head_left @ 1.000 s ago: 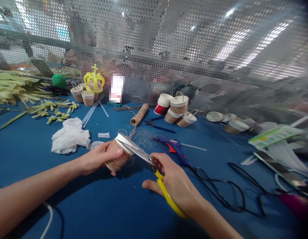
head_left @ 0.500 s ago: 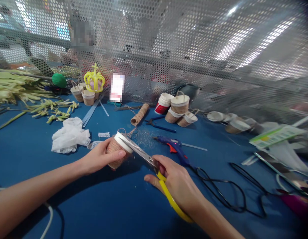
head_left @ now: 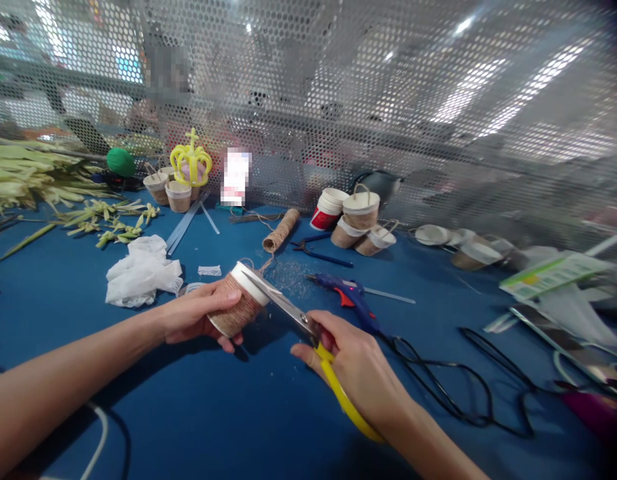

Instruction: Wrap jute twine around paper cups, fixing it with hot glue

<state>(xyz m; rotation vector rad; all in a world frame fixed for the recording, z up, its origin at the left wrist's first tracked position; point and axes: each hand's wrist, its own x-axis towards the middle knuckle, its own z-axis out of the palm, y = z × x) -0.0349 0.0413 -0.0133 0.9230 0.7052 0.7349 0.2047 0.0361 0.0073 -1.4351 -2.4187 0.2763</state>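
My left hand [head_left: 203, 308] grips a small paper cup [head_left: 238, 308] wound with brown twine, its white rim tilted up to the right. In my right hand [head_left: 351, 357] are yellow-handled scissors [head_left: 301, 320], their blades lying across the cup's rim. Twine runs from behind the cup toward a twine roll [head_left: 281, 231] farther back. A blue glue gun [head_left: 356, 300] with a red trigger lies right of the scissors. White lace fabric [head_left: 143, 272] is bunched left of the cup, with a short lace piece [head_left: 209, 271] beside it.
Pliers [head_left: 321, 252] lie behind the glue gun, near stacked twine-wrapped cups [head_left: 361, 210] and red-and-white cups [head_left: 328, 208]. A black cord [head_left: 438, 380] loops over the right side. Dried husks [head_left: 28, 173] and a yellow crown [head_left: 191, 163] stand at the back left, before a perforated metal screen [head_left: 288, 87].
My left hand has shifted its grip on the cup, baring more of the twine wrapping. The cup has moved slightly right; the scissors have stayed almost in place at its rim.
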